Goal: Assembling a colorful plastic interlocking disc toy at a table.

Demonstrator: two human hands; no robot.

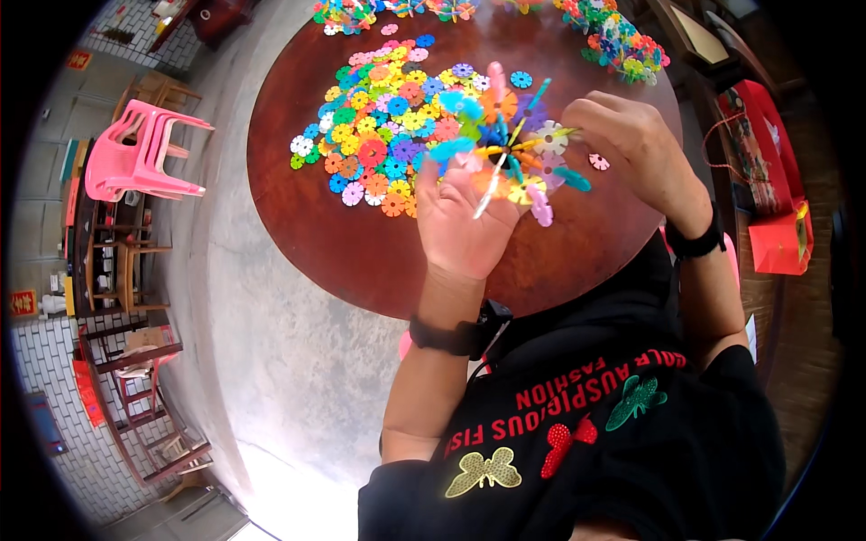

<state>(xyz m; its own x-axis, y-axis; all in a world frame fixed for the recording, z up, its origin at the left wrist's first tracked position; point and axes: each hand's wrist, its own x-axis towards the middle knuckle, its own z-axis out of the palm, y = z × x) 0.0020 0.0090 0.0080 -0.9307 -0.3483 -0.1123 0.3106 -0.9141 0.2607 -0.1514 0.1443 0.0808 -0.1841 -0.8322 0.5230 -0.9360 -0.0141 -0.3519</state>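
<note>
Over the near part of the round table, my left hand [467,224] holds up a spiky cluster of interlocked plastic snowflake discs [519,151]. Its fingers are closed around the cluster's lower left and partly hidden by it. Orange, blue, purple, pink, white and yellow discs stick out in all directions. At the cluster's right side my right hand [622,149] is closed, thumb and fingers pinched at a pale disc [551,139] on the edge. The fingertips are partly hidden. One loose pink disc [599,161] lies on the table beneath the right hand.
Many loose discs [370,153] spread over the left half of the dark red round table [307,239]. Finished-looking disc clusters [627,52] line its far edge. Pink plastic stools [135,153] stand at the left; a red bag [780,239] sits at the right.
</note>
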